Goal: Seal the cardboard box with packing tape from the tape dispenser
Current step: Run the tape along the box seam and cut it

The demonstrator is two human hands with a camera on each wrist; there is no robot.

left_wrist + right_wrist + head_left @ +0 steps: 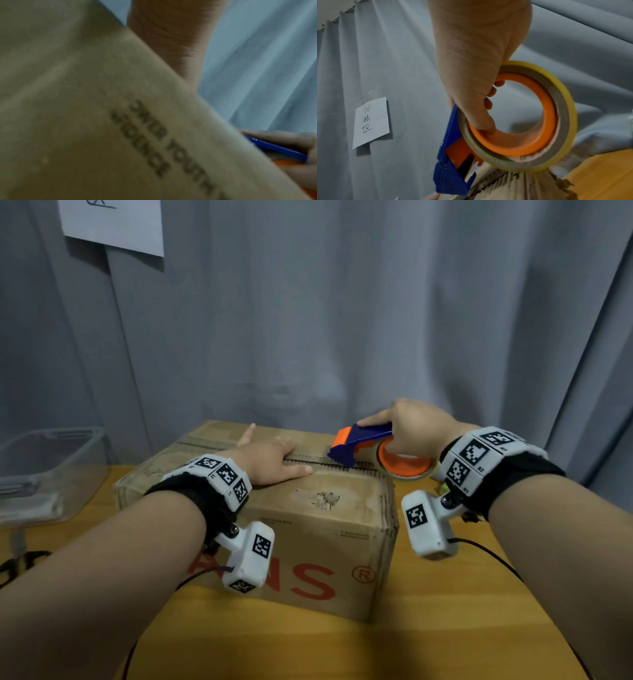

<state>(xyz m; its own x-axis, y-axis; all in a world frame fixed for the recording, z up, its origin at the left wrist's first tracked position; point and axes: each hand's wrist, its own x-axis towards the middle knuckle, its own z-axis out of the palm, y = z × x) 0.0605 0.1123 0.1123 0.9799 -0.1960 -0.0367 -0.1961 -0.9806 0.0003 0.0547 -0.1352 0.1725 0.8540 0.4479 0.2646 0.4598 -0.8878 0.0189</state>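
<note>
While one box (308, 529) sits closed on the yellow surface (428, 628), two hands work at its top seam. Left hand (270, 460): fingers straight, palm flat on the top flaps beside the seam, holding nothing. Right hand (411, 429): grip closed around one dispenser (356, 445), fingers curled through the orange hub in the right wrist view, thumb along the blue frame. Dispenser's blue front end touches the seam near the box's right end; one tape roll (556, 121), yellowish, rides on the hub and overhangs the box's right edge. Whether tape is already stuck to the cardboard, I cannot tell. One clear bin (44, 474) stands left of the box. One paper note (113, 224) hangs on the grey curtain (376, 320) behind.
</note>
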